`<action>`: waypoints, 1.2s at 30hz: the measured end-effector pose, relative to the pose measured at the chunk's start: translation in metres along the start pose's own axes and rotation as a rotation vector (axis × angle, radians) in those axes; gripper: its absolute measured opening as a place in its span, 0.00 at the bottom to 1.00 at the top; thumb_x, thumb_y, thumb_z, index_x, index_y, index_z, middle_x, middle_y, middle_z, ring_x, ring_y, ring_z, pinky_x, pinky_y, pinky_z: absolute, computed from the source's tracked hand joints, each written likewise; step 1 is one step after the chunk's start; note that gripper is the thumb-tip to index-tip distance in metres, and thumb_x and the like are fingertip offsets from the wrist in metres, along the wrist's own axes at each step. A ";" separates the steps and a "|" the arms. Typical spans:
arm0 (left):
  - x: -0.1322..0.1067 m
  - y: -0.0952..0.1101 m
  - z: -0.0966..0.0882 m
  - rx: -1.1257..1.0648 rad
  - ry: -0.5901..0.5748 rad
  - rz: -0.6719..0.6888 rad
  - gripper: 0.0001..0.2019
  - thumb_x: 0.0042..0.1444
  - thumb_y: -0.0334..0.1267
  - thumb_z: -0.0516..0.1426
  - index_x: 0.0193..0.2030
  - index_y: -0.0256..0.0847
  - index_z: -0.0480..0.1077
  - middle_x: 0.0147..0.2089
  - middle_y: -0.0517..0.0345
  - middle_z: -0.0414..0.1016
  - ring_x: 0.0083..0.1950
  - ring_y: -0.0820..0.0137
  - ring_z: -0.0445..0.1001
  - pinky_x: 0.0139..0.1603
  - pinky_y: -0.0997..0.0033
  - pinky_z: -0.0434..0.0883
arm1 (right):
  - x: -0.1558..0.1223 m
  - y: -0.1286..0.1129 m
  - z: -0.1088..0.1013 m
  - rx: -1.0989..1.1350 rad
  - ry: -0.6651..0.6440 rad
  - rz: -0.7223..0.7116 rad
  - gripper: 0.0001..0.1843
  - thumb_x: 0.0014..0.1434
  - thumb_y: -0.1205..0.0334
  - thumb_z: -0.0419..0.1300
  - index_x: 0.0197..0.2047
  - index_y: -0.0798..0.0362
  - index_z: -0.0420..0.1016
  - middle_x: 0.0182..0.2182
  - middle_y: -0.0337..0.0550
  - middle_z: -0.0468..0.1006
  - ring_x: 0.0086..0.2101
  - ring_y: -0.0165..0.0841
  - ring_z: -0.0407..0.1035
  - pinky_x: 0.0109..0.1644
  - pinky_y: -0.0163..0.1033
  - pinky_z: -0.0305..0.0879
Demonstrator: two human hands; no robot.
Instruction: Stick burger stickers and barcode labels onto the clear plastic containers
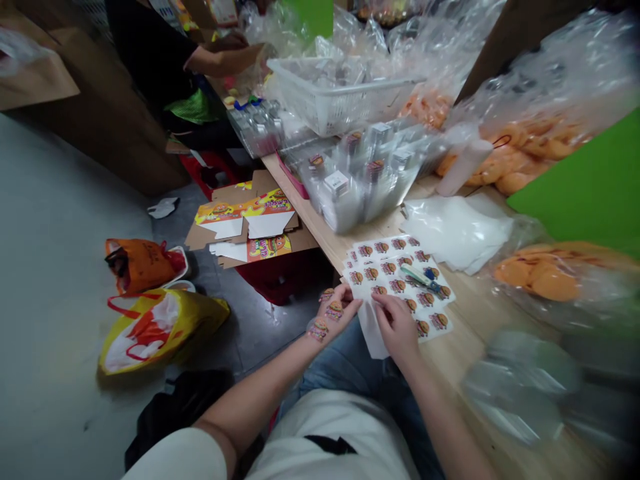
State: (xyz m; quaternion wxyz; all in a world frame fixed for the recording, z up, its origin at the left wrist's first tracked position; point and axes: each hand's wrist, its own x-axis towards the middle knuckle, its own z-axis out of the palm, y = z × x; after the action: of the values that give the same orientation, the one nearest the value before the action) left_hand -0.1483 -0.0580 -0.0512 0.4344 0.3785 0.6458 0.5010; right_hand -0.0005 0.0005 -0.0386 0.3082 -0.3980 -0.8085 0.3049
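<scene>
Head view: three burger stickers (334, 310) lie on the left hand (344, 319); many remain on sheets (387, 281) atop the table (480, 313). Right hand (400, 327) pinches a white sheet (371, 333) at the table's edge; left fingers' grip unclear.

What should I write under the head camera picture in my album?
Burger stickers decorate the left hand, while the right hand touches sticker sheets on a wooden table.

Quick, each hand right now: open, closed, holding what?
Left hand: stickers on its back; grip unclear.
Right hand: looks closed on the sheet.
</scene>
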 end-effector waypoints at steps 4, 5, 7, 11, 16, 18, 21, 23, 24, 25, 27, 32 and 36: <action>0.013 -0.007 -0.004 -0.055 -0.017 -0.006 0.13 0.50 0.44 0.57 0.39 0.37 0.65 0.36 0.56 0.73 0.37 0.72 0.72 0.37 0.73 0.70 | 0.013 -0.002 0.005 -0.021 -0.011 -0.038 0.12 0.59 0.61 0.52 0.45 0.52 0.71 0.39 0.48 0.74 0.41 0.38 0.66 0.45 0.47 0.65; 0.014 -0.005 -0.006 0.001 -0.006 0.011 0.12 0.50 0.43 0.57 0.37 0.37 0.65 0.34 0.57 0.73 0.36 0.72 0.72 0.37 0.74 0.69 | 0.018 -0.005 0.005 -0.035 -0.026 -0.068 0.12 0.58 0.61 0.53 0.45 0.52 0.71 0.39 0.47 0.74 0.41 0.38 0.66 0.46 0.47 0.65; 0.014 0.001 -0.009 0.146 0.013 0.066 0.09 0.51 0.41 0.56 0.35 0.37 0.66 0.32 0.59 0.72 0.34 0.73 0.71 0.36 0.74 0.68 | 0.029 -0.011 0.006 -0.060 -0.065 -0.131 0.12 0.58 0.62 0.54 0.45 0.52 0.71 0.39 0.47 0.73 0.42 0.38 0.66 0.47 0.48 0.63; 0.011 0.015 -0.013 0.311 -0.010 0.162 0.06 0.53 0.37 0.54 0.37 0.39 0.67 0.33 0.59 0.72 0.36 0.72 0.70 0.40 0.72 0.67 | 0.042 -0.016 0.007 -0.010 -0.142 -0.149 0.12 0.59 0.61 0.53 0.43 0.52 0.73 0.38 0.48 0.74 0.42 0.38 0.66 0.47 0.47 0.63; 0.012 0.019 -0.012 0.357 0.001 0.195 0.06 0.53 0.36 0.55 0.37 0.41 0.69 0.34 0.58 0.72 0.38 0.70 0.69 0.42 0.71 0.65 | 0.054 -0.005 0.006 0.087 -0.219 -0.072 0.10 0.58 0.60 0.53 0.36 0.51 0.75 0.33 0.43 0.76 0.36 0.33 0.68 0.42 0.40 0.65; 0.012 0.018 -0.011 0.365 0.010 0.195 0.06 0.52 0.36 0.56 0.37 0.41 0.69 0.34 0.59 0.72 0.38 0.70 0.69 0.41 0.72 0.65 | 0.060 0.001 0.005 0.116 -0.217 -0.010 0.12 0.58 0.57 0.53 0.34 0.52 0.75 0.30 0.41 0.76 0.33 0.32 0.69 0.38 0.38 0.65; 0.010 0.017 -0.010 0.357 0.014 0.196 0.05 0.53 0.38 0.56 0.37 0.42 0.68 0.33 0.60 0.72 0.36 0.72 0.69 0.38 0.74 0.65 | 0.066 0.005 0.001 0.138 -0.165 0.090 0.18 0.60 0.53 0.48 0.37 0.55 0.74 0.28 0.43 0.76 0.29 0.33 0.69 0.32 0.38 0.65; 0.009 0.016 -0.010 0.353 0.013 0.200 0.06 0.54 0.38 0.55 0.38 0.42 0.68 0.33 0.60 0.71 0.35 0.72 0.69 0.37 0.75 0.65 | 0.066 0.004 -0.001 0.159 -0.151 0.120 0.19 0.60 0.51 0.48 0.41 0.55 0.72 0.31 0.44 0.76 0.30 0.33 0.69 0.32 0.38 0.65; 0.009 0.016 -0.010 0.359 0.013 0.205 0.06 0.54 0.38 0.55 0.39 0.41 0.68 0.33 0.60 0.71 0.35 0.72 0.69 0.37 0.75 0.65 | 0.066 0.003 -0.002 0.170 -0.166 0.112 0.18 0.59 0.51 0.50 0.42 0.55 0.72 0.34 0.45 0.76 0.32 0.33 0.69 0.33 0.38 0.65; 0.009 0.016 -0.010 0.368 0.011 0.211 0.06 0.54 0.37 0.55 0.39 0.41 0.68 0.33 0.60 0.71 0.35 0.72 0.68 0.37 0.75 0.65 | 0.064 0.001 -0.003 0.174 -0.197 0.084 0.17 0.57 0.52 0.53 0.42 0.53 0.72 0.36 0.45 0.76 0.34 0.34 0.69 0.36 0.38 0.65; 0.010 0.016 -0.010 0.380 0.007 0.224 0.06 0.54 0.37 0.55 0.38 0.41 0.68 0.32 0.60 0.71 0.35 0.72 0.68 0.37 0.74 0.64 | 0.062 -0.002 -0.002 0.168 -0.274 0.011 0.13 0.53 0.54 0.58 0.40 0.51 0.74 0.36 0.43 0.75 0.38 0.35 0.68 0.41 0.40 0.64; 0.011 0.014 -0.009 0.378 -0.006 0.237 0.05 0.55 0.37 0.54 0.37 0.41 0.67 0.34 0.59 0.71 0.37 0.71 0.69 0.38 0.73 0.64 | 0.059 -0.005 0.004 0.165 -0.309 -0.020 0.09 0.56 0.59 0.55 0.35 0.49 0.75 0.33 0.42 0.75 0.36 0.34 0.67 0.42 0.40 0.62; 0.009 0.015 -0.010 0.417 -0.003 0.231 0.06 0.54 0.38 0.55 0.38 0.41 0.67 0.34 0.59 0.71 0.38 0.70 0.69 0.39 0.73 0.64 | 0.062 -0.004 0.004 0.175 -0.231 0.051 0.10 0.55 0.56 0.55 0.32 0.50 0.76 0.30 0.41 0.76 0.34 0.34 0.68 0.40 0.39 0.62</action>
State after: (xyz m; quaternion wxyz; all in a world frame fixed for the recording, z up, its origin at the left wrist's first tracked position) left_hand -0.1597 -0.0493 -0.0369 0.2877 0.5323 0.6870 0.4024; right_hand -0.0358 0.0497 -0.0223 0.2386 -0.3521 -0.7987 0.4257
